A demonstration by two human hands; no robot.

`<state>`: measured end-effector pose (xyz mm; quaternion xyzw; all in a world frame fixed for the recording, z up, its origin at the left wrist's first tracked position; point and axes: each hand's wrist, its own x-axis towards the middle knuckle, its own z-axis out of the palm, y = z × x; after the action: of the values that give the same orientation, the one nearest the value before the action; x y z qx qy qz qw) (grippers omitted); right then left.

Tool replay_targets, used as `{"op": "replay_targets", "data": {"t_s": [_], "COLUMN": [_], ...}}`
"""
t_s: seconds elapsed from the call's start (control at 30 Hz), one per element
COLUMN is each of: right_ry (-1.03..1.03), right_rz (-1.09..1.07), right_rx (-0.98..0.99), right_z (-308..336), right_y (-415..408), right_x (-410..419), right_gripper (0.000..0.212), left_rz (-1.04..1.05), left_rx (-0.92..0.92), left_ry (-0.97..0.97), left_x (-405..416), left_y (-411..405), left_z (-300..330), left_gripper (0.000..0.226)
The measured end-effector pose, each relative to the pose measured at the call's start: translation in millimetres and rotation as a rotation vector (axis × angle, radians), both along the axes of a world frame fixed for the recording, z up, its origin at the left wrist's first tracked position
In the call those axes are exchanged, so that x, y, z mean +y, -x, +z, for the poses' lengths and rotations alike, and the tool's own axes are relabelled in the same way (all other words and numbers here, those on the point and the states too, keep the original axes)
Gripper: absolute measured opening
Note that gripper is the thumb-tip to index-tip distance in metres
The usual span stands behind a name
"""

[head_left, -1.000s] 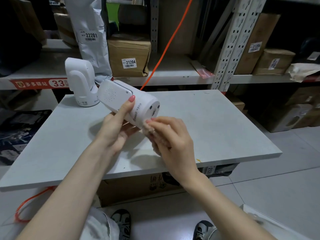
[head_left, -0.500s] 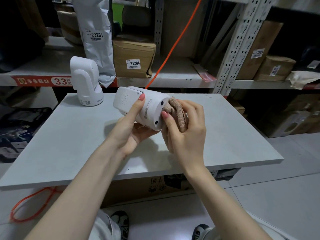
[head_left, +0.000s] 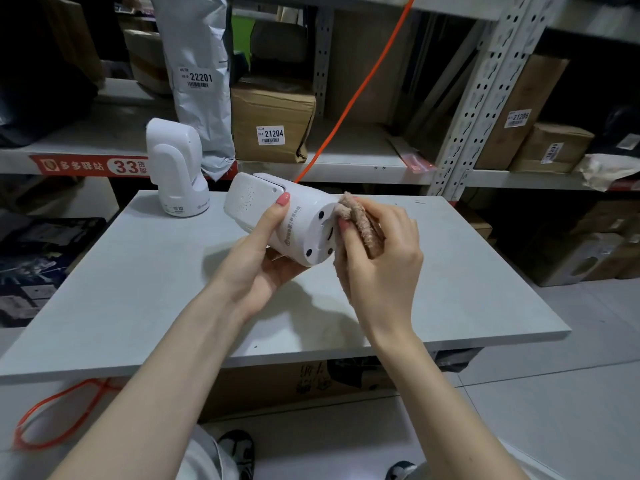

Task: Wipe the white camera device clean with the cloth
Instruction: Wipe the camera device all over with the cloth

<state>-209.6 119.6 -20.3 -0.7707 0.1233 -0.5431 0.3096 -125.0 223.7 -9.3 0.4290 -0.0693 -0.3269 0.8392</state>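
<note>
Hands meet above the middle of the grey table (head_left: 145,289), well clear of its surface. The left hand (head_left: 258,271) cradles the white camera (head_left: 287,223) from below, palm up, thumb curled over its top side, so the device lies on its side with its round base turned to the right. The right hand (head_left: 377,258) grips a bunched tan cloth (head_left: 360,220), fingers curled round it, and presses the cloth against the upper right edge of that base. A second white camera (head_left: 176,168) stands upright at the far left corner of the table, apart from both hands. Behind, metal shelves (head_left: 363,161) carry labelled cardboard boxes (head_left: 273,123) and a grey parcel bag (head_left: 201,74). An orange cord (head_left: 353,98) slants down in front of the shelves.
</note>
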Motion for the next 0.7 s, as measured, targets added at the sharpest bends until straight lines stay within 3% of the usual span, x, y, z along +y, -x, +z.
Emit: {"op": "replay_targets", "data": {"t_s": [0.13,0.33,0.53,0.7], "right_ry": [0.049,-0.140,-0.052,-0.236], "right_rz": [0.023,0.003,0.078,0.062], "right_rx": [-0.023,-0.028,-0.034,-0.008], "right_z": [2.6,5.7,6.9,8.0], "right_y": [1.1,0.1,0.8,2.3], "right_x": [4.5,-5.8,4.7,-10.7], "right_gripper": [0.019,0.015,0.018,0.014], "left_rz": [0.024,0.024,0.035,0.039], "left_rx": [0.025,0.011,0.024,0.011], "left_ry": [0.031,0.034,0.100,0.071], "left_x": [-3.2,-7.9,-10.5,-13.8], "left_y": [1.6,3.3,5.1,5.6], "left_z": [-0.5,-0.2,0.1,-1.5], "left_gripper": [0.058,0.051,0.048,0.039]}}
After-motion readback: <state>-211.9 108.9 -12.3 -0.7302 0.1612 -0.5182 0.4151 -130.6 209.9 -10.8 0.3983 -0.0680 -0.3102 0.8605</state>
